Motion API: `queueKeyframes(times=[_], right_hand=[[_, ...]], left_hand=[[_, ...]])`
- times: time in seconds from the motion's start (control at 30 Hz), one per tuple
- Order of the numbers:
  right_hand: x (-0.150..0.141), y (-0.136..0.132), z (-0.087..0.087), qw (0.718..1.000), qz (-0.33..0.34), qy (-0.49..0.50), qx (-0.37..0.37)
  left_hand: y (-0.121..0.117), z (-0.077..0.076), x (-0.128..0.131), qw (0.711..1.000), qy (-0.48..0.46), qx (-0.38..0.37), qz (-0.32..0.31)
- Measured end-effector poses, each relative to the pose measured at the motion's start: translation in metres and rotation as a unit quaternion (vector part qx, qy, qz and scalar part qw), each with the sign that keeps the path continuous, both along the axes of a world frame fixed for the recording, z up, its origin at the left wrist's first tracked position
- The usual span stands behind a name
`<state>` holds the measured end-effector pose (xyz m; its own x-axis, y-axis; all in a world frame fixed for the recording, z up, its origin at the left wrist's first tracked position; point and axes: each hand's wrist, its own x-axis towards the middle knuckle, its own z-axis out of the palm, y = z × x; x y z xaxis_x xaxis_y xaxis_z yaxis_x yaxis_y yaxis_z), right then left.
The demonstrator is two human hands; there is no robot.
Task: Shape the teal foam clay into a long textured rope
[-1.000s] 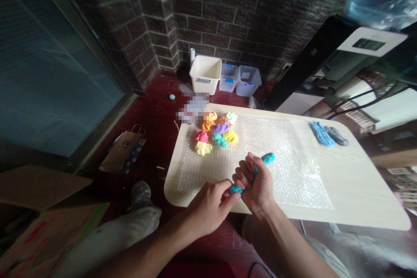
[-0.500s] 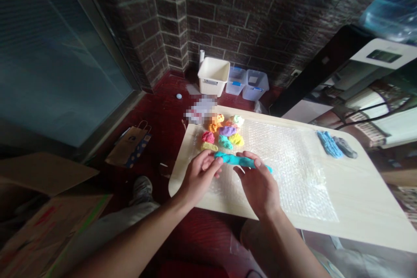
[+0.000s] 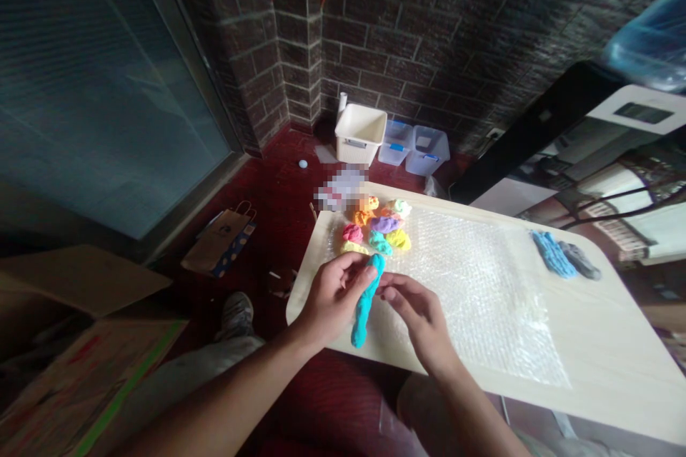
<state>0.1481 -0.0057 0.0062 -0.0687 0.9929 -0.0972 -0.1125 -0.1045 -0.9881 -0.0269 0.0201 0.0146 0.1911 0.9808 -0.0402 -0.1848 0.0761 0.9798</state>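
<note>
A long roll of teal modelling clay (image 3: 363,314) hangs steeply slanted over the near left part of the table. My left hand (image 3: 333,296) grips its upper part between thumb and fingers. My right hand (image 3: 421,310) is just to the right, thumb and fingers apart, its fingertips close beside the roll; whether they touch it I cannot tell. Beyond the hands lie several soft lumps of clay, among them a purple one (image 3: 385,225), a yellow one (image 3: 398,239), a red one (image 3: 352,233), a green-teal one (image 3: 380,242) and an orange one (image 3: 364,217). A pale yellow lump (image 3: 354,248) is partly hidden by my left hand.
Bubble wrap (image 3: 471,285) covers much of the wooden table (image 3: 605,350). Blue (image 3: 554,254) and grey (image 3: 580,260) lumps lie at the right. Behind stand a cream bin (image 3: 360,146) and two clear boxes. A paper bag (image 3: 217,239) and cardboard box (image 3: 123,371) are at the left.
The teal roll was inside my closed right hand, then stretched sideways between both hands. Now it points down towards me in my left hand, and my right hand has let go.
</note>
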Motion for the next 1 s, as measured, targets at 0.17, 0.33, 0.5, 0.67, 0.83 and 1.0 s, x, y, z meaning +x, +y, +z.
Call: queueKeyframes(times=[0.17,0.33,0.5,0.67,0.83,1.0], right_hand=[[0.003,0.001,0.01,0.998,-0.044,0.011,0.042],[0.003,0.001,0.014,0.996,-0.043,-0.017,0.073],[0.005,-0.001,0.013,0.997,-0.031,-0.018,0.071],[0.007,-0.002,0.012,0.996,-0.027,-0.029,0.082],[0.006,-0.003,0.011,0.996,-0.019,-0.028,0.084],[0.005,-0.004,0.011,0.995,-0.019,-0.042,0.089]], left_hand=[[-0.011,-0.003,0.003,0.996,0.063,0.009,-0.056],[-0.015,-0.006,0.008,0.994,0.065,0.011,-0.09],[-0.014,-0.008,0.008,0.995,0.059,0.017,-0.073],[-0.018,-0.006,0.006,0.996,0.036,0.013,-0.082],[-0.016,-0.007,0.005,0.997,0.019,0.019,-0.066],[-0.016,-0.006,0.004,0.997,0.039,0.034,-0.063]])
